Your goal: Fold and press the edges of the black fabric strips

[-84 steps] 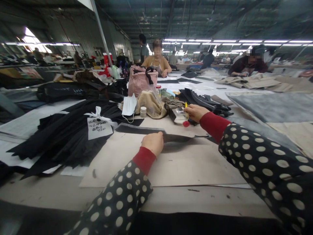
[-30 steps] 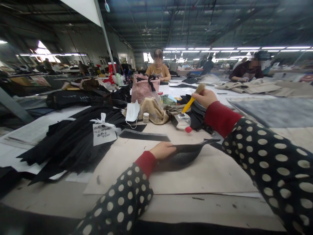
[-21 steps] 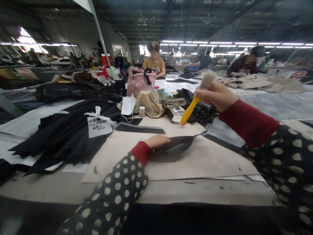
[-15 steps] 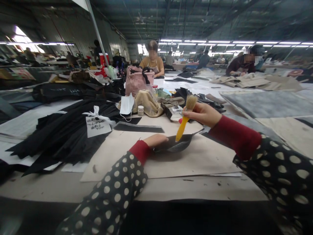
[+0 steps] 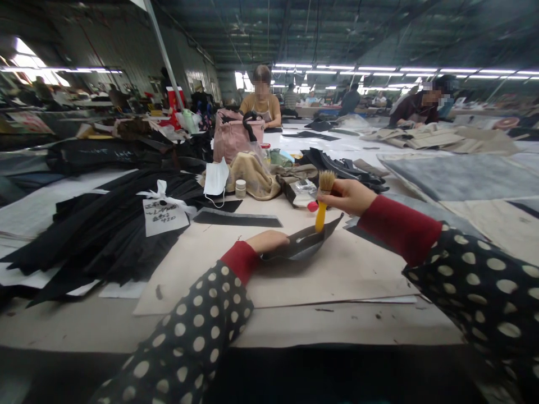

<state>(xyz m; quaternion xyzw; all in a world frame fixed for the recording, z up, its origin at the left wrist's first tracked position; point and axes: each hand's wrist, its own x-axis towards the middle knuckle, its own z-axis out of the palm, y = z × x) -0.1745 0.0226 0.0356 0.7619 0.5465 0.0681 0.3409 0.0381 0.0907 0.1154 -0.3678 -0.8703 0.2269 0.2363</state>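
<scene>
In my right hand [image 5: 351,196] is a yellow-handled paintbrush [image 5: 321,216], gripped near its ferrule with the pale bristles pointing up. The handle's lower end meets a dark fabric piece [image 5: 301,247], which is curled, its right tip raised off the board. My left hand [image 5: 269,241] is closed on the left end of that piece; the fingertips are partly hidden. Beneath both hands lies a beige board [image 5: 236,280]. A dark strip with a grey edge [image 5: 238,217] rests flat on it, beyond my left hand.
To the left, black fabric pieces [image 5: 113,235] lie piled, with a handwritten tag [image 5: 164,217] tied on. Farther back are a white mask [image 5: 216,178], a small jar [image 5: 240,188], a tan cloth [image 5: 248,174] and a pink bag [image 5: 236,137]. Co-workers [image 5: 261,101] work beyond.
The brush has shifted slightly right along the fabric piece and stands more upright. The piece's right end has lifted a bit. My left hand keeps its hold.
</scene>
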